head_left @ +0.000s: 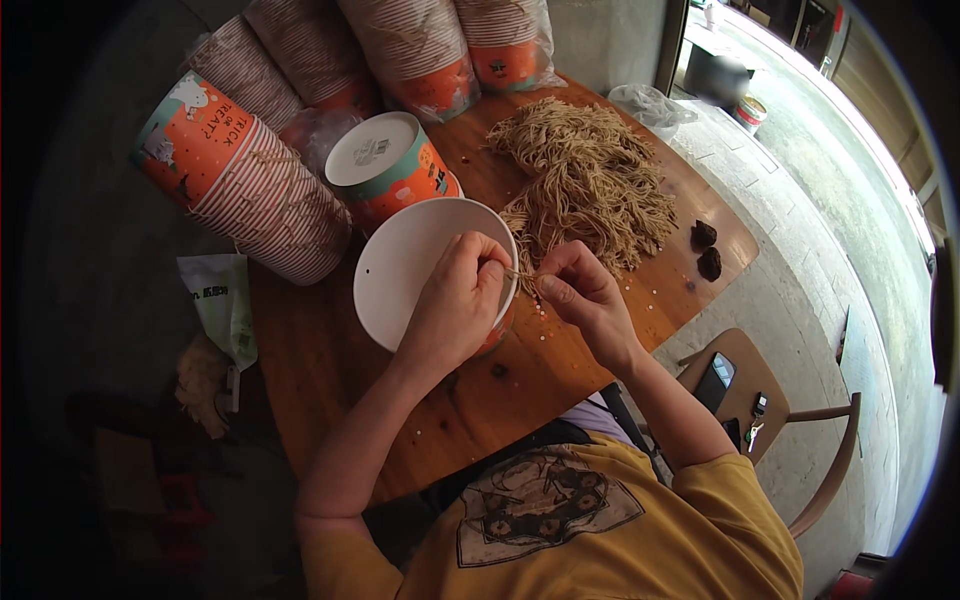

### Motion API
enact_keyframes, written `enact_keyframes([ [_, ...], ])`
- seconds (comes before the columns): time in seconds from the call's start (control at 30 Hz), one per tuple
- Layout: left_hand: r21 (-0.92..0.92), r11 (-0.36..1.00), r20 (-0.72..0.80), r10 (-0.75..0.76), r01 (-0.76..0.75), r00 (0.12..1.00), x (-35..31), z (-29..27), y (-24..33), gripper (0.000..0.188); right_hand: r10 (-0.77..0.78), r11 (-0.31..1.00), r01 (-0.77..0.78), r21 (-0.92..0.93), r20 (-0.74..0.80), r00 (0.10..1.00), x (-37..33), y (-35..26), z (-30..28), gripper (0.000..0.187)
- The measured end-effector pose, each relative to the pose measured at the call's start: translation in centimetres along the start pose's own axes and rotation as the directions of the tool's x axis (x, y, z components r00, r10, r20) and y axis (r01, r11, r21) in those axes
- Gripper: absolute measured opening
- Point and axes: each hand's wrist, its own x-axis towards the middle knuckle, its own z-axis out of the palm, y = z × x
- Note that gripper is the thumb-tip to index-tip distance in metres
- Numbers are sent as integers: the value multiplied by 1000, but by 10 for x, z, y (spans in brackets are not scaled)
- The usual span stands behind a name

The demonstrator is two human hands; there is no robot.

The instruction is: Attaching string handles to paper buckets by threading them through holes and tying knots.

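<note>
A white-lined paper bucket stands tilted in front of me on the wooden table, its mouth facing me. A small dark hole shows in its wall at the left. My left hand reaches over the mouth, thumb and forefinger pinched at the right rim on the end of a thin tan cord. Just outside that rim, my right hand pinches the same cord between thumb and fingers. Beyond my hands lies a large heap of tan cords. How the cord passes through the wall is hidden by my fingers.
An upside-down orange and green bucket stands behind. Nested bucket stacks line the left and back. Two dark lumps lie near the table's right edge. A chair at the right holds a phone and keys.
</note>
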Motion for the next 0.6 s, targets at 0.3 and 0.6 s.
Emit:
enact_keyframes([
  [0.3,-247,912,127,-305,328,944,2,0,-6,11,141,981,-142,130,17,990,-1,4,-3,11],
  [0.6,-180,967,56,-174,182,983,-2,-2,-3,11,3,864,-11,-503,-15,1000,6,-13,1,19],
])
